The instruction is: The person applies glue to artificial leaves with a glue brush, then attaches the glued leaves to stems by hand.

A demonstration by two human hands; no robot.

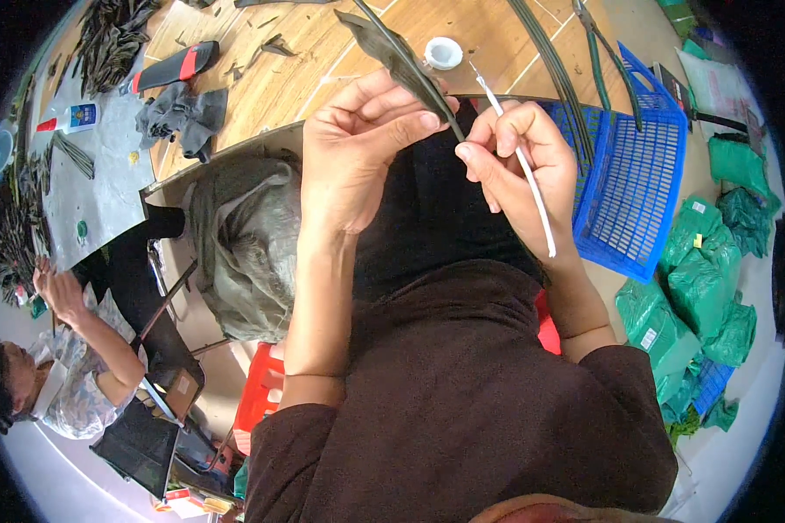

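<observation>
A long dark grey-green leaf [392,57] lies along a thin dark stem [369,10] above the table's near edge. My left hand [358,144] is closed on the leaf near its base, thumb on top, pressing it against the stem. My right hand [523,148] is closed around a thin white brush-like stick [535,196], its fine tip pointing up and away. The right thumb and fingertips also meet the stem's near end; whether they grip it is hard to tell. Just beyond the hands stands a small white cup [443,53], its contents unclear.
A blue plastic basket [624,192] stands right, with dark stems [554,65] and green-handled pliers [597,57] over it. Green bags [702,261] pile farther right. A red-black cutter [179,68], grey cloth [181,118] and glue bottle [70,118] lie left. A co-worker [78,366] works at left.
</observation>
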